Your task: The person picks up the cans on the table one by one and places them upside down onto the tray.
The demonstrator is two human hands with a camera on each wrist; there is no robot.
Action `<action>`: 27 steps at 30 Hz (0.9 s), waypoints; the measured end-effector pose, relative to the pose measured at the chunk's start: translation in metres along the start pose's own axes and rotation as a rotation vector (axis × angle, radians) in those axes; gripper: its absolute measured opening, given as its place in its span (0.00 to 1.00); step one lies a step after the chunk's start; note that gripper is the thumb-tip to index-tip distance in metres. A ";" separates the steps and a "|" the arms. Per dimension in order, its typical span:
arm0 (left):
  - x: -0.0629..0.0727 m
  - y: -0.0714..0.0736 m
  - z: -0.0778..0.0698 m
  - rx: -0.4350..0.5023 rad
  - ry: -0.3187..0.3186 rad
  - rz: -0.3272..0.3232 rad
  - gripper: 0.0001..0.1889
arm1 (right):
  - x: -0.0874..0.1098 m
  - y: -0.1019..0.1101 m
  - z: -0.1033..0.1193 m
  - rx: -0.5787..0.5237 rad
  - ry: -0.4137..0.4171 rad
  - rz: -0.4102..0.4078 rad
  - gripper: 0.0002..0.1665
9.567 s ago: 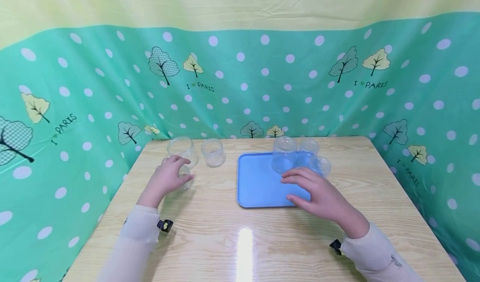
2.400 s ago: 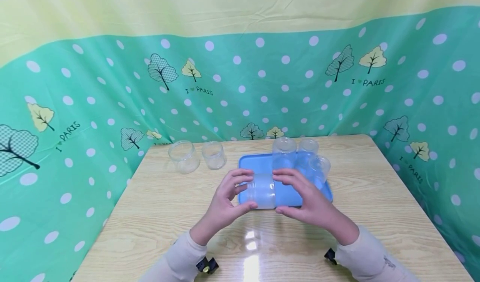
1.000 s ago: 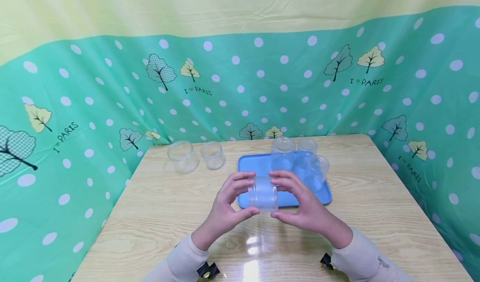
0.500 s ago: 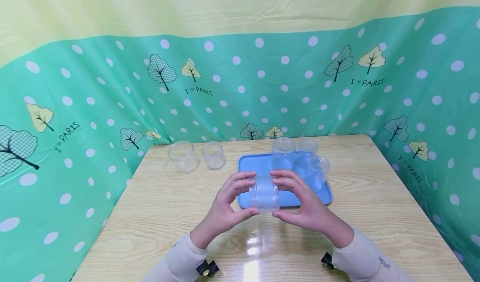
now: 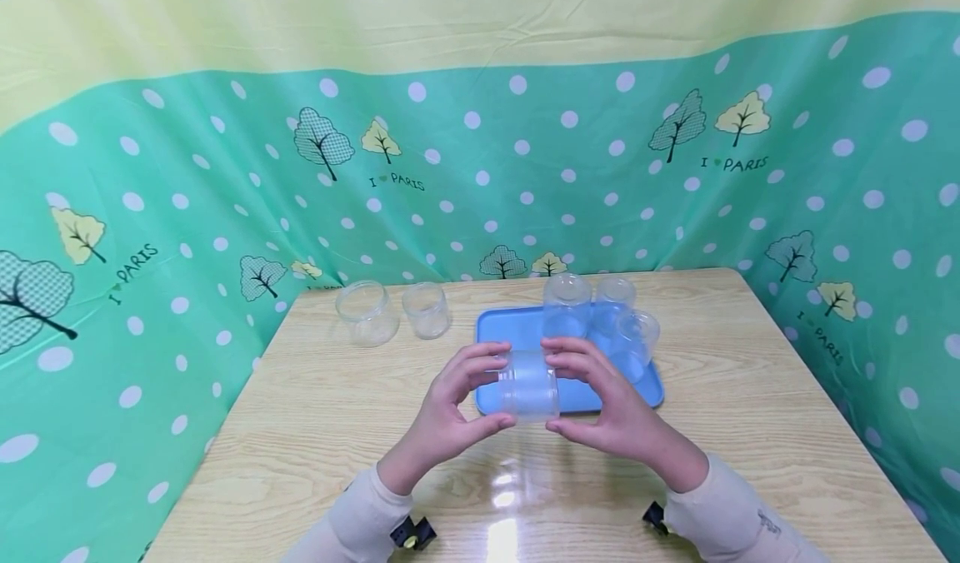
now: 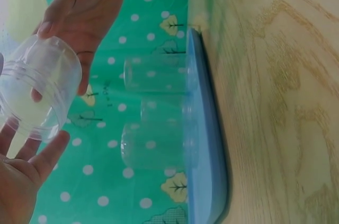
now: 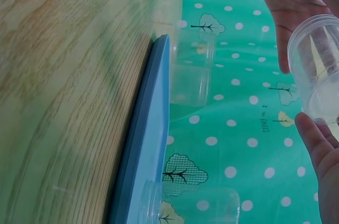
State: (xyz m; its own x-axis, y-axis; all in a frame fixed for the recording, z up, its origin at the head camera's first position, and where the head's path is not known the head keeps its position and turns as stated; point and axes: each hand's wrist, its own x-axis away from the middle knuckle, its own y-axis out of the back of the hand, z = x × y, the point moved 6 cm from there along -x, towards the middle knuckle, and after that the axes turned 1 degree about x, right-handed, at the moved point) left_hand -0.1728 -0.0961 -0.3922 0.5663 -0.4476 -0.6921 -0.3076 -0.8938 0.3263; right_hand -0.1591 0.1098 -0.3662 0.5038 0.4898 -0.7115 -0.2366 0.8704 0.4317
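Note:
A clear, see-through jar lies on its side in the air, between both hands, over the front part of the blue tray. My left hand grips its threaded mouth end, thumb below and fingers above. On the base end, my right hand holds it the same way. The left wrist view shows the held jar well above tray level, with its mouth towards the left hand. Three other clear jars stand on the tray: a tall one, a smaller one and one nearer the front right.
On the left of the wooden table stand two more clear containers, a wide jar and a smaller one. A green dotted curtain hangs behind the table and along both sides.
Earlier my left hand was at a jar on the table's left, my right over the tray. That jar is now between both hands above the tray. Over the last second they barely move.

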 end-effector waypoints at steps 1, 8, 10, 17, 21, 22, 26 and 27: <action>0.000 0.000 0.000 0.005 0.002 0.001 0.32 | 0.001 0.000 -0.001 -0.001 0.001 0.001 0.48; -0.004 0.006 -0.001 0.002 -0.012 0.000 0.37 | 0.012 -0.001 -0.028 -0.011 -0.014 0.001 0.48; -0.004 0.008 0.000 -0.005 -0.013 -0.001 0.37 | 0.014 0.000 -0.033 -0.009 -0.019 -0.001 0.48; -0.010 0.016 -0.008 -0.077 0.048 -0.003 0.36 | 0.014 0.005 -0.036 0.000 -0.038 -0.007 0.48; -0.012 0.019 -0.009 -0.138 0.099 0.009 0.35 | 0.012 0.007 -0.037 0.017 -0.043 -0.011 0.49; -0.011 0.019 -0.006 -0.149 0.112 0.013 0.35 | 0.012 0.009 -0.037 0.020 -0.043 -0.011 0.49; -0.004 0.021 0.013 -0.188 0.163 0.042 0.34 | 0.010 0.015 -0.037 0.042 -0.044 -0.012 0.49; -0.004 0.022 0.014 -0.195 0.174 0.050 0.33 | 0.009 0.018 -0.036 0.050 -0.048 -0.011 0.49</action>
State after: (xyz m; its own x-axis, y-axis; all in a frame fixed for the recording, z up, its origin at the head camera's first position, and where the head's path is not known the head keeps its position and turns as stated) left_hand -0.1925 -0.1130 -0.3911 0.6819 -0.4746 -0.5565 -0.1951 -0.8513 0.4870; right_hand -0.1888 0.1315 -0.3851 0.5455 0.4767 -0.6894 -0.1901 0.8714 0.4522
